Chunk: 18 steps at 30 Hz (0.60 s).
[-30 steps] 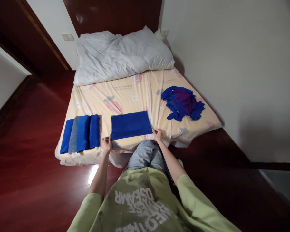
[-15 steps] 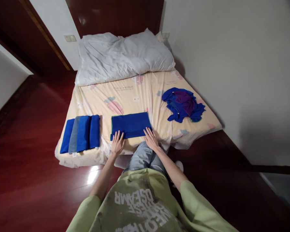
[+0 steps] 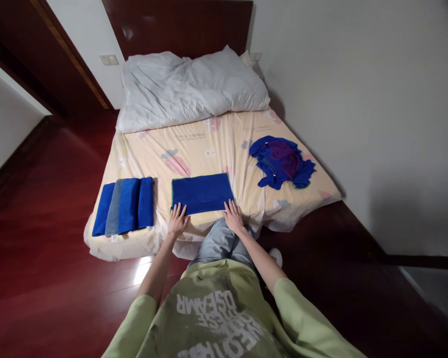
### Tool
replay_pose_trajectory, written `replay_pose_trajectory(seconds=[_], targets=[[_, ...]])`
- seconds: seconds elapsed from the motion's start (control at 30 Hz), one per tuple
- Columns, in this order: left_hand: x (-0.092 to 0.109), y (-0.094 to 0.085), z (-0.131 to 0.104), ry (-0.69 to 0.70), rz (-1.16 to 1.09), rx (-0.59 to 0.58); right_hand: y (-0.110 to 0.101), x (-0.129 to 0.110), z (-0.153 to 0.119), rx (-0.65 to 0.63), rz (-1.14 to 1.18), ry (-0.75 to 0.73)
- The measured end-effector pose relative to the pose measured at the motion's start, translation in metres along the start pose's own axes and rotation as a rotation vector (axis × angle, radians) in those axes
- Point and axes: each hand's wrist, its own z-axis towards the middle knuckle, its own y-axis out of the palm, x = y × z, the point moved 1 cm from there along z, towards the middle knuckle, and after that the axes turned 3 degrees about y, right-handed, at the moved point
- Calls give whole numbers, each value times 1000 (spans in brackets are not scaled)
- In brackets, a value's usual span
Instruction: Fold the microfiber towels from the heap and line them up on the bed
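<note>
A blue towel (image 3: 201, 191) lies flat near the front edge of the bed, its long side facing me. On its near left corner rests my left hand (image 3: 178, 220), fingers stretched out and slightly apart. My right hand (image 3: 232, 217) lies on the near right corner in the same way, with its fingers spread. Neither hand grips the cloth. To the left, several folded towels, blue ones (image 3: 129, 206) and a grey one (image 3: 115, 209), are lined up side by side. Over on the right sits a crumpled heap of blue cloths (image 3: 265, 164) with a purple cloth (image 3: 284, 158) on top.
The bed (image 3: 142, 149) has a pale yellow printed sheet under a thin, see-through cover. A white quilt or pillow (image 3: 194, 89) lies across its head, against a dark wooden headboard (image 3: 179, 25). A wall (image 3: 358, 109) runs along the right side.
My left hand has shifted slightly left to the towel's corner, and my right hand has drawn slightly toward me. The raised strip along the towel's near edge looks flatter.
</note>
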Motion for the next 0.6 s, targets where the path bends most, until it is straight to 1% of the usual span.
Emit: replay_pose_trajectory(seconds=[0.13,0.3,0.43,0.5,0.6], targets=[[-5,-6,-1,35,-10,34,-2,2,1,31,33,-13],[-22,-18,-7,144,-1,33,-12,8,8,58,59,-79],[-38,-18,-12,91,32,27,-17,12,17,29,55,-151],[-42,-15,-11,63,42,25,-16,13,23,12,47,-140],[-43,-12,-5,42,43,22,-14,14,34,2,44,-94]])
